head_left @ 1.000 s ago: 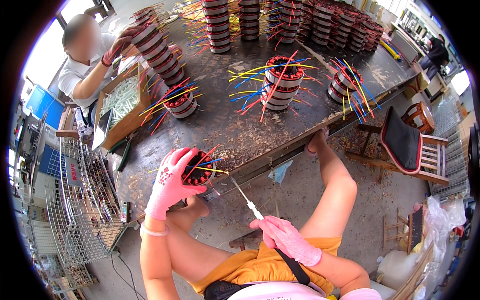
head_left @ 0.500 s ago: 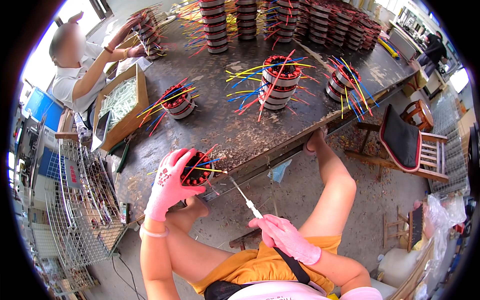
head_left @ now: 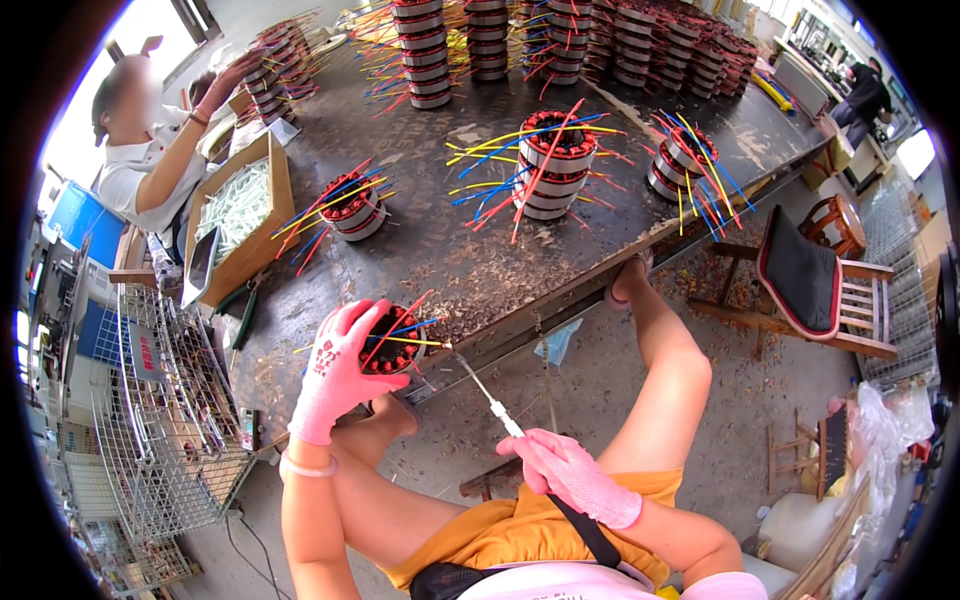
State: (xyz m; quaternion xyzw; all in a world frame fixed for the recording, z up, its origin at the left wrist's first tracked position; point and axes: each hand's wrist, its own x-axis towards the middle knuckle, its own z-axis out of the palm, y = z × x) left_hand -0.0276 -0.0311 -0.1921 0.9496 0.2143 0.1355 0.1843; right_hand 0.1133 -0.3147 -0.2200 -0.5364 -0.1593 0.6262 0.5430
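Note:
At the table's front edge my left hand (head_left: 345,368), in a pink glove, is wrapped round a motor stator (head_left: 398,352) with red windings and red, blue and yellow leads. My right hand (head_left: 570,478), also gloved in pink, is closed round a slim tool (head_left: 487,392) with a thin metal shaft and a white collar; its exact kind cannot be made out. The tool's tip meets or nearly meets the end of the yellow lead, at the stator's right side. My fingers hide part of the tool's grip.
Beyond the held stator stand a single stator (head_left: 352,207), a stack (head_left: 552,165) and another stator pile (head_left: 684,165). Taller stator stacks (head_left: 420,55) line the back. A box of white tubes (head_left: 235,215) sits left, near a co-worker (head_left: 150,165). A chair (head_left: 805,270) stands right.
My hands, the held stator and the tool stay almost still. At the far left the co-worker has leaned back, one hand shifting left along the stators. The view has tilted slightly.

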